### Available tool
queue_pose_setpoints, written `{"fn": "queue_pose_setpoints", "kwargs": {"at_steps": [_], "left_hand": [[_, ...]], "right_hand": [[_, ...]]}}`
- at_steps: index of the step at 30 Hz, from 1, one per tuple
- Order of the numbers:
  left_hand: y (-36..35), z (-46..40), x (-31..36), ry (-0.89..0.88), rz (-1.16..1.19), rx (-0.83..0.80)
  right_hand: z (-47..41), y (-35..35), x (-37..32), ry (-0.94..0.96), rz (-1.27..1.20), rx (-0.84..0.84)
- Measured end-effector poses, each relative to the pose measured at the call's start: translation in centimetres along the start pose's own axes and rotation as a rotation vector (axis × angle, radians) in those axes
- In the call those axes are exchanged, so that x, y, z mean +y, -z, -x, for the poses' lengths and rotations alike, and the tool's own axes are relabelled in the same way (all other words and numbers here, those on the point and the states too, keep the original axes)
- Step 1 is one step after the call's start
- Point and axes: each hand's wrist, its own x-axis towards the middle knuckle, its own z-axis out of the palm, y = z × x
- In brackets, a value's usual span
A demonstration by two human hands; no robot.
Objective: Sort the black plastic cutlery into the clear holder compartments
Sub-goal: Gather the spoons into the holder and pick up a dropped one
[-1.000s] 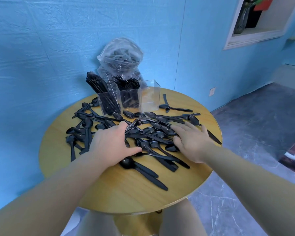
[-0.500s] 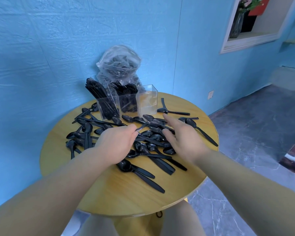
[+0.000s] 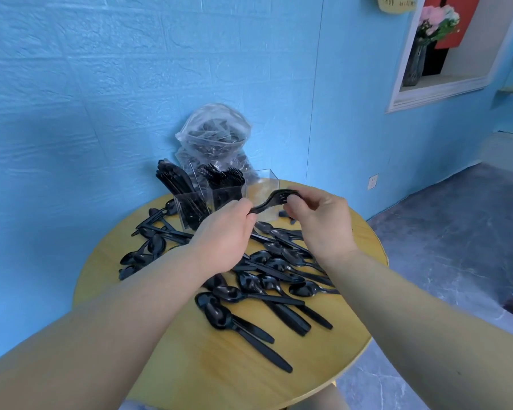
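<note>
Blue textured wall behind; round wooden tabletop (image 3: 172,374) set against it, viewed from above.

Item 1: clear holder (image 3: 216,199), three compartments, at the far edge of the tabletop. Left compartment: dark handles leaning out, kind hard to tell. Middle compartment: forks, tines up. Right compartment: looks empty.

Item 2: clear plastic bag (image 3: 214,137), directly behind the holder, against the wall, holding more black pieces.

Item 3: loose black cutlery (image 3: 264,279), mostly spoons, scattered in front of the holder and to its left, overlapping in places.

Item 4: one fork (image 3: 271,201), lifted off the tabletop, level, just in front of the holder's right compartment. My left hand (image 3: 224,235) pinches its handle end between curled fingers. My right hand (image 3: 319,220) pinches the tine end with thumb and fingertips, the other fingers curled loosely. The fork spans the gap between my two hands.

Handling notes, by my judgement: thin moulded plastic, very light, stiff along the handle but liable to snap at the tines if bent. Smooth finish, so somewhat slippery. Best hold is on the flat handle, leaving the tines free. It belongs in the middle compartment, handle down, a short way left of where I hold it.
</note>
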Motion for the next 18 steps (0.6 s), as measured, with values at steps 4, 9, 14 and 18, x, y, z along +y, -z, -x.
{"fn": "queue_pose_setpoints", "kwargs": {"at_steps": [4, 9, 14, 18], "left_hand": [[1.1, -1.8, -0.6, -0.017, 0.014, 0.035], [2.5, -4.2, -3.9, 0.024, -0.206, 0.231], [2.7, -6.3, -6.7, 0.068, -0.310, 0.204], [2.1, -7.7, -7.8, 0.077, -0.345, 0.163]], "right_hand": [[-2.1, -0.5, -1.2, 0.113, 0.045, -0.023], [-6.7, 0.0, -2.4, 0.423, 0.304, 0.107], [-11.0, -0.5, -2.5, 0.695, 0.547, 0.133], [-13.5, -2.4, -2.6, 0.767, 0.640, 0.057]]}}
